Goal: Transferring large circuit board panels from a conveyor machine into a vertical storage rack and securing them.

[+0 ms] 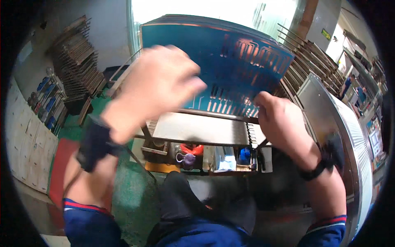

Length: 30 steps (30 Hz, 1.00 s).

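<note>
A large blue-green panel [181, 49] with copper-coloured patterns, like a circuit board sheet, stands tilted in front of me, with more sheets stacked behind it. In front of its left half is my left hand [164, 78], blurred, fingers curled in and thumb toward the right. Whatever it may hold is hidden. By the panel's lower right corner is my right hand [282, 119], its fingers bent into a closed shape, and I cannot make out anything in them. A dark bar [214, 115] runs along the panel's lower edge, above a pale board [193, 128].
Below the pale board, a shelf holds a purple container [188, 159], a red item [191, 149] and a blue item [245, 154]. Racks of rods stand at left [78, 57] and right [308, 57]. A metal-edged cabinet [329, 111] rises on the right.
</note>
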Available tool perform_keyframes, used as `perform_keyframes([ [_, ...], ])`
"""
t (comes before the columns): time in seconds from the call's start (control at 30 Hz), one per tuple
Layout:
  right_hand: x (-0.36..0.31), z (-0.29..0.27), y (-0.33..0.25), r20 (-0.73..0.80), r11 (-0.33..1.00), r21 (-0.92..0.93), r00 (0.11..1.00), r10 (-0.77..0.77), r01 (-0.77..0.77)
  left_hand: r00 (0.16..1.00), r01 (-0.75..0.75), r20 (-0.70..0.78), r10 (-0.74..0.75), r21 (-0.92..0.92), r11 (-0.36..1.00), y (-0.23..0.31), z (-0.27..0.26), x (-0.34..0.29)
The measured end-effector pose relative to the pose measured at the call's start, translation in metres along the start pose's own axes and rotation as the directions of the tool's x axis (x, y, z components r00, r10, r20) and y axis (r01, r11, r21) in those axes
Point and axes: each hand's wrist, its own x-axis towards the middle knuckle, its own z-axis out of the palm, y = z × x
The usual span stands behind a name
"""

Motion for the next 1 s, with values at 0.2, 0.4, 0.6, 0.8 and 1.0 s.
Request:
perform_keyframes([
  [0.2, 0.01, 0.021, -0.067, -0.143, 0.919, 0.002, 0.91, -0.39, 0.394, 0.304, 0.877, 0.191, -0.933, -0.438, 0.196, -0.137, -0.038, -0.097],
  [0.4, 0.029, 0.066, -0.091, -0.199, 0.914, 0.078, 0.904, -0.377, 0.398, 0.455, 0.412, 0.53, -0.715, -0.837, -0.359, -0.152, 0.003, -0.14],
  [0.6, 0.046, 0.091, -0.007, -0.159, 0.952, 0.029, 0.941, -0.297, 0.306, 0.387, 0.359, 0.403, -0.829, -0.894, -0.267, -0.063, 0.032, -0.11],
  [0.8, 0.086, 0.116, 0.128, -0.079, 0.948, -0.023, 0.945, -0.318, 0.317, 0.825, 0.425, 0.396, -0.403, -0.905, -0.02, 0.004, 0.017, -0.115],
  [1.0, 0.113, 0.139, 0.142, -0.242, 0.919, -0.018, 0.89, -0.386, 0.393, 0.515, 0.756, 0.302, -0.802, -0.601, 0.259, -0.06, 0.064, -0.205],
])
